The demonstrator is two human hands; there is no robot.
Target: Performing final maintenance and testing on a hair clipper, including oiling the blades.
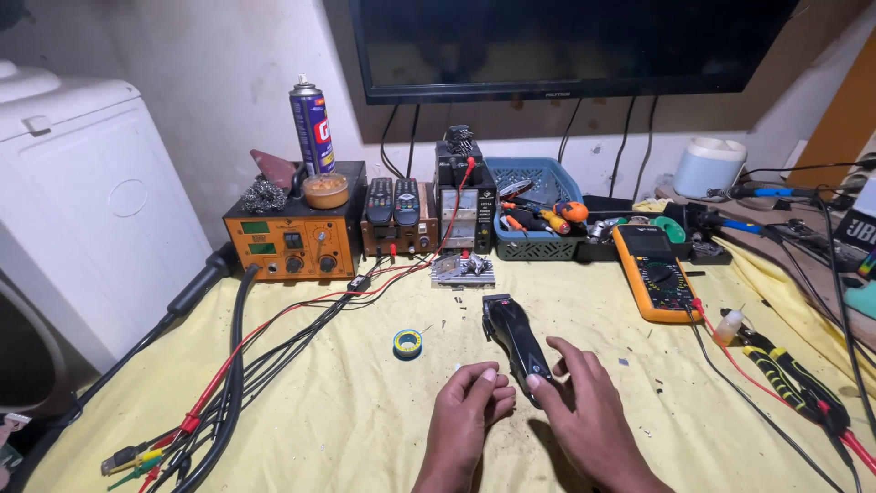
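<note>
Black electric hair clipper (514,340) lies on yellow-covered desk (365,411). Right hand (584,402) spread, fingertips at clipper's near end, which it hides. Left hand (465,402) fingers curled together; any pinched item too small to tell.

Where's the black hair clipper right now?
The black hair clipper lies mid-table on the yellow cloth, its near end under the right hand, right of the solder spool.

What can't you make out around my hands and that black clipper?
Head view:
- Clipper near end: covered by right hand.
- Left hand fingertips: curled, anything pinched too small to tell.
- Specks on yellow cloth: too small.
- Pliers: partly hidden under cables.
</note>
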